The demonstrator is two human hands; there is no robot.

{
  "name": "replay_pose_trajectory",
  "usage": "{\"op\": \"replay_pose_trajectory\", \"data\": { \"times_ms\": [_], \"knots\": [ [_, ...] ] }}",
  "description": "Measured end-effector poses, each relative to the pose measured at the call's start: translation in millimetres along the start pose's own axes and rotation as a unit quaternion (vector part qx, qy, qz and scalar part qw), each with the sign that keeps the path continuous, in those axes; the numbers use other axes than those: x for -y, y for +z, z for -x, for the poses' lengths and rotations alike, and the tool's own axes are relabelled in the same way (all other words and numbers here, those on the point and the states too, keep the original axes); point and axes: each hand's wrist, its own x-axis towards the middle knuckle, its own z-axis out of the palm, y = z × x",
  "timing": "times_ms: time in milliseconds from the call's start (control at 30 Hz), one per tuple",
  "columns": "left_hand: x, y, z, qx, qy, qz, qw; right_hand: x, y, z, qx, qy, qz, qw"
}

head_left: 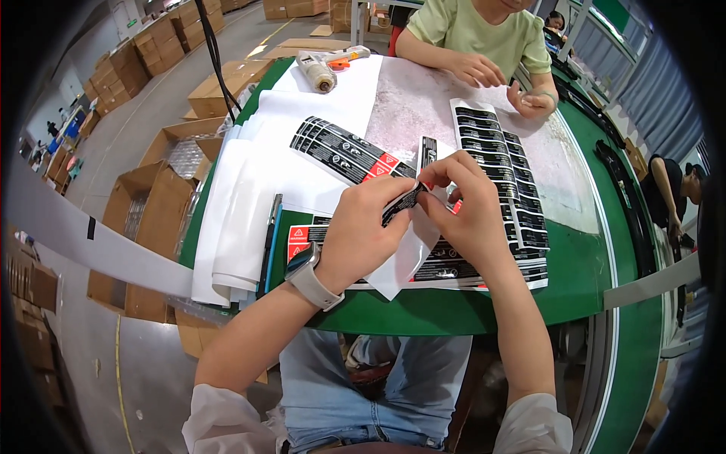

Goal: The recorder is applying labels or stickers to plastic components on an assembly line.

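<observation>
My left hand [363,231], with a watch [305,266] on its wrist, pinches a black printed label [402,204] over the near part of the table. The thumb and forefinger of my right hand [470,216] close on the label's other end, touching my left fingertips. White backing paper [401,272] hangs below the label between my hands; where the two join is hidden. Beneath lie sheets of black and red labels [450,270]. One curved label sheet [333,149] lies beyond my left hand, and more label sheets [488,147] lie beyond my right.
White sheets [249,181] cover the green table's [423,318] left side, beside a blue pen-like tool [270,242]. A glue gun [321,72] rests at the far left. Across the table, a person in a light green shirt [488,41] holds both hands over it. Cardboard boxes [151,200] stand on the left floor.
</observation>
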Motion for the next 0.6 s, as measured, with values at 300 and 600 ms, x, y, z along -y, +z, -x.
{"op": "replay_pose_trajectory", "data": {
  "times_ms": [300,600],
  "knots": [
    [-0.9,-1.0,-0.1,0.008,-0.003,0.009,1.0,-2.4,-2.7,-0.1,0.013,-0.007,0.018,1.0],
    [-4.2,-3.2,-1.1,0.021,-0.038,0.028,0.999,-0.5,2.2,1.9,-0.02,-0.044,0.048,0.998]
  ]
}}
